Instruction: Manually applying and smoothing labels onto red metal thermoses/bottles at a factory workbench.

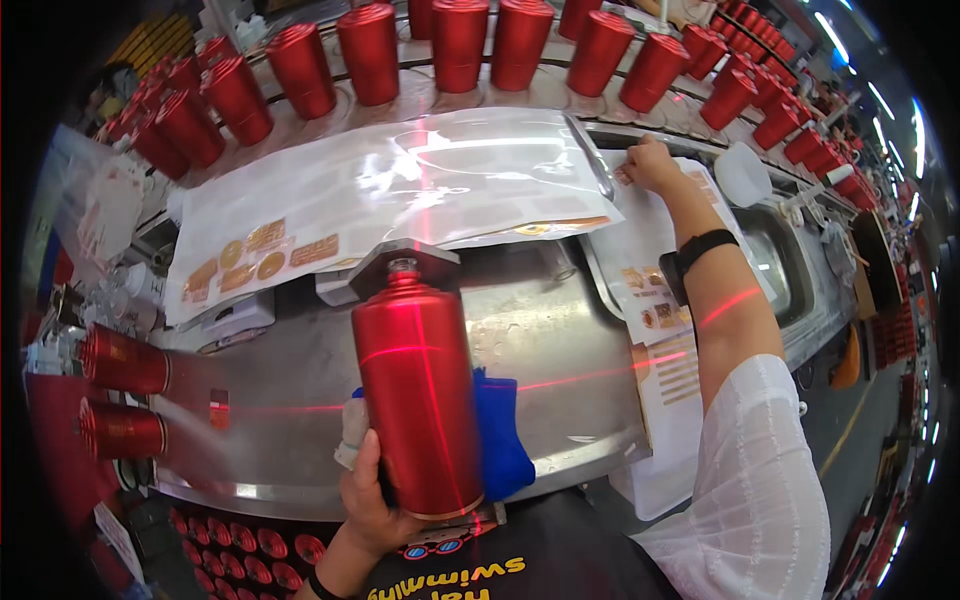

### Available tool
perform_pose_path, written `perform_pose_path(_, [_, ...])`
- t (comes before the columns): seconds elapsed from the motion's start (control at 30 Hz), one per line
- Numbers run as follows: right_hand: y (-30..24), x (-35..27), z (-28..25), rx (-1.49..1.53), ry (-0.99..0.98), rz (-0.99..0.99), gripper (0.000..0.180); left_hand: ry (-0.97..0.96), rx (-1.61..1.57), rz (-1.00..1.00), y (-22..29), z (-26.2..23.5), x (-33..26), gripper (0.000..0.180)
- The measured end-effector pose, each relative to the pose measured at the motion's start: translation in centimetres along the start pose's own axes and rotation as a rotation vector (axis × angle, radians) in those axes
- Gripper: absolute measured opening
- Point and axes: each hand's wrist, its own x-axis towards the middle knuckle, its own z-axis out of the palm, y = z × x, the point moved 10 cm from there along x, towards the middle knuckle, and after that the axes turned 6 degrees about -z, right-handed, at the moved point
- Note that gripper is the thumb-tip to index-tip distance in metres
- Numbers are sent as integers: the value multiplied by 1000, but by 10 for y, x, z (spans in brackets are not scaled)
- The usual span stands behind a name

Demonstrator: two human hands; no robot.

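My left hand (375, 505) is wrapped round the lower end of a glossy red bottle (415, 390), which stands over the near edge of the steel table. The bottle's neck rests at a dark angled bracket (445, 262). A blue cloth (503, 435) shows beside its right side. Out at the far right, my right hand (652, 165) is closed at the upper part of a white sheet with gold printed decals (645, 300). What its fingers pinch is too small to make out. Thin red light lines cross the bottle and my right forearm.
A large glossy sheet (400, 180) with gold decals covers the table's far side. Behind it, several red bottles (370, 55) stand in a curved row. Two red bottles (125, 430) lie at the left. A sink (775, 255) and a white container (742, 175) are at the right.
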Motion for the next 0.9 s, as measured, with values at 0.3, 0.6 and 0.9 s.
perform_pose_path(0.3, [-94, -86, -162, 231, 354, -425, 12, 39, 185, -4, 10, -7, 12, 102])
perform_pose_path(0.6, [-208, -49, -197, 483, 150, -600, 18, 123, 90, -81, 4, -12, 6, 104])
perform_pose_path(0.9, [-246, -20, -150, 144, 262, -538, 14, 62, 182, -25, 8, -6, 8, 104])
